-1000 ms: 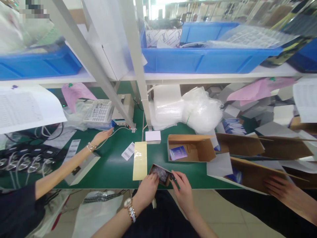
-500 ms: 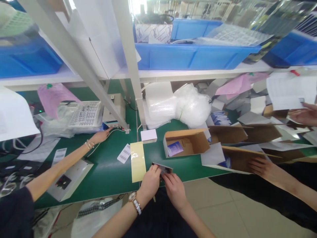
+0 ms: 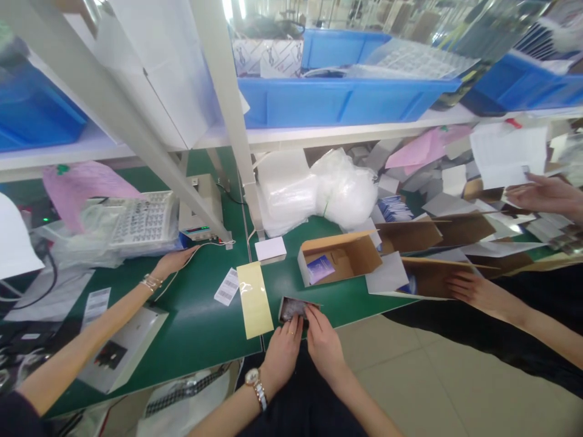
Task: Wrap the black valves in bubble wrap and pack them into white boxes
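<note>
A small open box (image 3: 283, 308) lies at the table's front edge, right in front of me. Inside it shows something dark and shiny, like an item in clear plastic; its kind I cannot make out. My left hand (image 3: 285, 355) holds the box's near side, its fingertips pressed together over the contents. From the right, my right hand (image 3: 325, 346) grips the box's other end, fingers bent over its edge. Left of the box is a yellow sheet (image 3: 255, 300). Farther back stands an open carton (image 3: 339, 274) with a purple booklet (image 3: 320, 269) in it.
At the left a co-worker's hand (image 3: 173, 262) reaches to a metal instrument (image 3: 200, 206). Another person's hand (image 3: 467, 285) rests in a carton at the right; a second hand (image 3: 542, 191) holds paper. Bubble wrap (image 3: 344, 188) lies under the shelf (image 3: 319, 136). A post (image 3: 228, 115) rises before me.
The small box has tipped flatter, so its open top and contents now show. My fingers have moved to its near side. The whole view has shifted slightly.
</note>
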A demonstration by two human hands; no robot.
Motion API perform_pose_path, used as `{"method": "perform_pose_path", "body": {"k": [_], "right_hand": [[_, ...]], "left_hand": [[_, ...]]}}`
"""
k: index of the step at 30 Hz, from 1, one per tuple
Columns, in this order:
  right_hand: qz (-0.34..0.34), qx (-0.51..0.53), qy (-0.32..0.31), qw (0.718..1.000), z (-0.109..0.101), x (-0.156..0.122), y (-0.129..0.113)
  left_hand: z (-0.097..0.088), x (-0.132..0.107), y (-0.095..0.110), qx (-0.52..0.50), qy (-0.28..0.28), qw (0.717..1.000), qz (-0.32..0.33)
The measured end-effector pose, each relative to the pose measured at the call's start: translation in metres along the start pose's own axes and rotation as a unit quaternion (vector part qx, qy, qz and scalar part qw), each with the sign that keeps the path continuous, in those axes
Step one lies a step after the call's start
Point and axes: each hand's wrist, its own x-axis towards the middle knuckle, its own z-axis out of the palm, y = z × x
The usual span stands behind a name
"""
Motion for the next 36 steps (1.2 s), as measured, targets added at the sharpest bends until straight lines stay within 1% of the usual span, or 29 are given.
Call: {"method": "perform_pose_path", "body": {"k": [2, 4, 6, 8, 11, 14, 16, 17, 18, 20, 21, 22, 23, 24, 26, 27, 29, 30, 31, 32, 33, 34, 35, 36], "right_hand": [[0.012, -0.027, -0.009, 1.000, 0.000, 0.006, -0.002], [0.035, -0.064, -0.048, 0.996, 0.004, 0.016, -0.003], [0.053, -0.082, -0.084, 0.992, 0.008, 0.024, -0.003], [0.052, -0.080, -0.100, 0.990, 0.009, 0.025, 0.000], [0.006, -0.045, -0.103, 0.994, 0.004, 0.016, 0.009], [-0.058, -0.002, -0.099, 0.993, 0.003, 0.005, 0.022], [-0.079, 0.007, -0.088, 0.993, 0.006, 0.000, 0.029], [-0.084, 0.009, -0.082, 0.993, 0.009, -0.001, 0.031], [-0.087, 0.011, -0.077, 0.993, 0.012, -0.002, 0.033], [-0.088, 0.010, -0.080, 0.993, 0.016, -0.002, 0.034], [-0.086, 0.005, -0.086, 0.993, 0.018, -0.001, 0.033], [-0.084, 0.000, -0.093, 0.992, 0.018, 0.000, 0.031], [-0.084, -0.005, -0.100, 0.991, 0.018, 0.002, 0.029], [-0.085, -0.009, -0.106, 0.991, 0.016, 0.004, 0.027], [-0.086, -0.006, -0.111, 0.990, 0.009, 0.006, 0.025], [-0.087, 0.008, -0.110, 0.990, 0.004, 0.006, 0.025], [-0.090, 0.068, -0.095, 0.989, -0.007, 0.000, 0.030], [-0.080, 0.110, -0.077, 0.988, -0.012, -0.004, 0.035], [-0.051, 0.156, -0.053, 0.985, -0.015, -0.009, 0.042], [-0.002, 0.202, -0.029, 0.979, -0.016, -0.013, 0.051], [0.057, 0.248, -0.011, 0.967, -0.015, -0.016, 0.060], [0.114, 0.291, -0.006, 0.950, -0.010, -0.017, 0.069], [0.154, 0.329, -0.015, 0.932, -0.003, -0.015, 0.076], [0.171, 0.360, -0.033, 0.916, 0.005, -0.011, 0.082]], "left_hand": [[-0.002, 0.001, 0.002, 0.019, 0.000, 1.000, 0.004], [-0.004, -0.001, 0.002, 0.025, 0.009, 1.000, 0.003], [-0.002, -0.002, -0.002, 0.024, 0.022, 0.999, 0.000], [0.002, -0.001, -0.008, 0.029, 0.036, 0.999, -0.008], [0.008, 0.005, -0.014, 0.036, 0.061, 0.997, -0.028], [0.008, 0.006, -0.019, 0.025, 0.079, 0.996, -0.031], [0.002, 0.000, -0.024, -0.011, 0.106, 0.994, -0.012], [-0.002, -0.004, -0.027, -0.038, 0.130, 0.991, -0.012], [-0.007, -0.008, -0.029, -0.071, 0.162, 0.984, -0.028], [-0.014, -0.013, -0.033, -0.139, 0.218, 0.962, -0.088], [-0.016, -0.014, -0.034, -0.166, 0.230, 0.953, -0.108], [-0.016, -0.013, -0.034, -0.185, 0.230, 0.950, -0.106], [-0.013, -0.011, -0.035, -0.193, 0.220, 0.953, -0.083], [-0.009, -0.008, -0.035, -0.188, 0.205, 0.960, -0.046], [0.004, -0.002, -0.037, -0.145, 0.185, 0.972, 0.024], [0.011, 0.000, -0.039, -0.117, 0.182, 0.975, 0.045], [0.023, 0.002, -0.042, -0.070, 0.177, 0.980, 0.065], [0.027, 0.002, -0.044, -0.054, 0.173, 0.981, 0.069], [0.030, 0.002, -0.046, -0.043, 0.169, 0.982, 0.069], [0.031, 0.002, -0.047, -0.036, 0.166, 0.983, 0.067], [0.032, 0.002, -0.047, -0.031, 0.164, 0.984, 0.064], [0.031, 0.002, -0.046, -0.027, 0.163, 0.984, 0.061], [0.030, 0.002, -0.045, -0.024, 0.163, 0.985, 0.058], [0.028, 0.003, -0.043, -0.022, 0.164, 0.985, 0.054]]}}
